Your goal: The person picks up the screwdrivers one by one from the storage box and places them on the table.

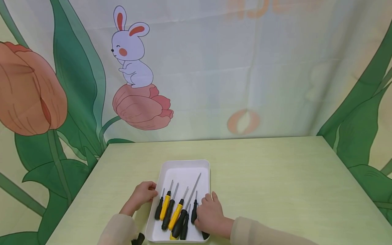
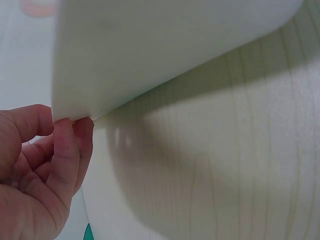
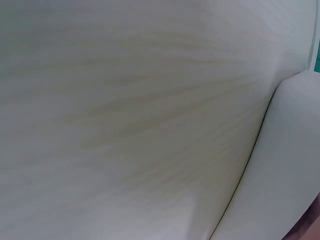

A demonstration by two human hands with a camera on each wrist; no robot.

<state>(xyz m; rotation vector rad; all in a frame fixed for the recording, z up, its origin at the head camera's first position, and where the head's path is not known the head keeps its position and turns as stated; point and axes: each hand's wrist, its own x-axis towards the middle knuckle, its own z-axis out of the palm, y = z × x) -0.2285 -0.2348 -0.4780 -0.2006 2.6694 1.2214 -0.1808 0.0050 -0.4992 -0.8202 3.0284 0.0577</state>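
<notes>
A white rectangular tray (image 1: 186, 166) lies on the table in the head view, holding several screwdrivers. Some have yellow-and-black handles, like the yellow screwdriver (image 1: 176, 216); others are black, like the black screwdriver (image 1: 180, 223). Their shafts point toward the far end. My left hand (image 1: 142, 197) pinches the tray's left rim; the left wrist view shows its fingertips (image 2: 64, 131) at the tray's edge. My right hand (image 1: 211, 214) lies over the tray's right side with bent fingers. A black handle (image 1: 205, 235) shows below it; whether the fingers hold this screwdriver or the rim is hidden.
The pale wood-grain table (image 1: 269, 177) stretches to both sides and behind the tray. A small black object (image 1: 138, 239) sits by the left sleeve. Behind the table hangs a printed curtain (image 1: 208, 68) with a rabbit and tulips.
</notes>
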